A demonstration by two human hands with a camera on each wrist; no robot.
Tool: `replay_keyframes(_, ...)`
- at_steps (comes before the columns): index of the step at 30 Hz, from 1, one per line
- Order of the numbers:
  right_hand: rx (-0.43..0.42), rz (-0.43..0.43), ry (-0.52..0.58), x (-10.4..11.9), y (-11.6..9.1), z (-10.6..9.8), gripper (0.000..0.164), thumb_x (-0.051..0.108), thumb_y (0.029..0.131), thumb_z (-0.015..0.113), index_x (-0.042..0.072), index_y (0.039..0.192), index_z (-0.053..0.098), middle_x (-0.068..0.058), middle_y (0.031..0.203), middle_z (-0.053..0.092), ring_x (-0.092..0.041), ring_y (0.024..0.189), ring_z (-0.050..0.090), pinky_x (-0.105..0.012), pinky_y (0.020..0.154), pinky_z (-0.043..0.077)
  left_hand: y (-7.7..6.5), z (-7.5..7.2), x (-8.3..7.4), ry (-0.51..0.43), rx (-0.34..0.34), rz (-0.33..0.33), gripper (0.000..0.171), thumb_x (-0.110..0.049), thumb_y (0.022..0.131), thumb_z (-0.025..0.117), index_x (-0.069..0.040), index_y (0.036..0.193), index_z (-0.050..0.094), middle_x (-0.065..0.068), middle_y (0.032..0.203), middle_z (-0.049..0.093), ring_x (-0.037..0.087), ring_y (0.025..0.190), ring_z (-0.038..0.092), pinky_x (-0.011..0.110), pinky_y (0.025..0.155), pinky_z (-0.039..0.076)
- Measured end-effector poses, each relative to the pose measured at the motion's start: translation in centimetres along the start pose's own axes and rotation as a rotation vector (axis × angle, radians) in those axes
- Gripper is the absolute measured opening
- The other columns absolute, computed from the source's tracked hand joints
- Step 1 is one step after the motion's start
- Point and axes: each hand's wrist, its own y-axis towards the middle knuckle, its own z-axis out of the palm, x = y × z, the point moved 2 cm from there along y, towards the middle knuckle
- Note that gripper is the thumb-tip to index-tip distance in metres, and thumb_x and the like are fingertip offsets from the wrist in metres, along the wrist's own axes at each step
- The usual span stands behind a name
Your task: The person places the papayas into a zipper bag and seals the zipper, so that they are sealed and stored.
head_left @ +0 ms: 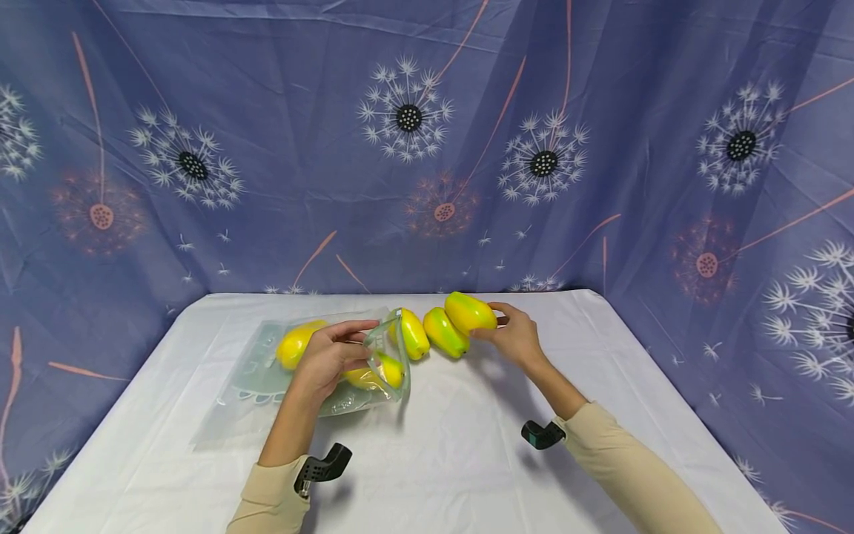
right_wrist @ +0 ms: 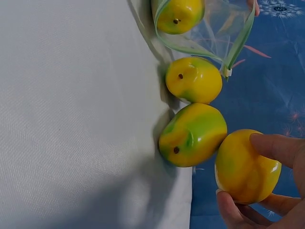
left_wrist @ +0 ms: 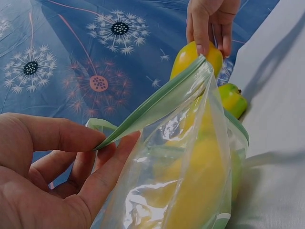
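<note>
My left hand (head_left: 331,356) pinches the green-edged mouth of a clear zip bag (left_wrist: 143,107) between thumb and fingers, and the mouth gapes toward the right. Inside the bag lie two glossy yellow-green mangoes, one yellow mango (head_left: 298,345) at the far end and another (right_wrist: 180,18) near the opening. My right hand (head_left: 514,335) grips a mango (right_wrist: 245,167) by its end, thumb on one side and fingers on the other. Beside it sits a greener mango (right_wrist: 193,136), and a further mango (right_wrist: 194,80) stands between that one and the bag's mouth.
A white cloth (head_left: 467,452) covers the table. Behind and at both sides hangs a blue curtain (head_left: 300,148) with a dandelion print. Black wrist mounts (head_left: 323,466) sit on both forearms, at the beige sleeves.
</note>
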Motion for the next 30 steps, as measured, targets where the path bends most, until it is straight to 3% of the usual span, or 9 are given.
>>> replay_keyframes(14, 0.015, -0.015, 0.005, 0.1, -0.2, 0.1, 0.073, 0.03, 0.077, 0.088, 0.009, 0.141, 0.06, -0.019, 0.129, 0.068, -0.034, 0.113, 0.066, -0.038, 0.08, 0.061, 0.1, 0.1, 0.0, 0.018, -0.012, -0.001, 0.055, 0.015, 0.081, 0.066, 0.007, 0.135, 0.061, 0.003, 0.096, 0.054, 0.012, 0.072, 0.057, 0.025, 0.069, 0.061)
replay_keyframes(22, 0.034, -0.038, 0.033, 1.3, -0.6, 0.3, 0.073, 0.029, 0.075, 0.089, 0.01, 0.14, 0.061, -0.019, 0.126, 0.069, -0.033, 0.11, 0.069, -0.037, 0.078, 0.061, 0.0, 0.0, 0.0, 0.015, -0.008, 0.002, 0.054, 0.015, 0.082, 0.065, 0.007, 0.135, 0.061, 0.004, 0.097, 0.053, 0.012, 0.071, 0.057, 0.025, 0.068, 0.061)
replay_keyframes(30, 0.106, -0.048, 0.027, 2.5, -1.4, 1.0, 0.073, 0.032, 0.076, 0.089, 0.013, 0.14, 0.06, -0.015, 0.124, 0.07, -0.03, 0.108, 0.068, -0.036, 0.078, 0.061, -0.1, 0.1, -0.2, -0.004, -0.001, 0.002, 0.054, 0.015, 0.082, 0.065, 0.008, 0.135, 0.06, 0.003, 0.096, 0.053, 0.011, 0.069, 0.057, 0.025, 0.068, 0.061)
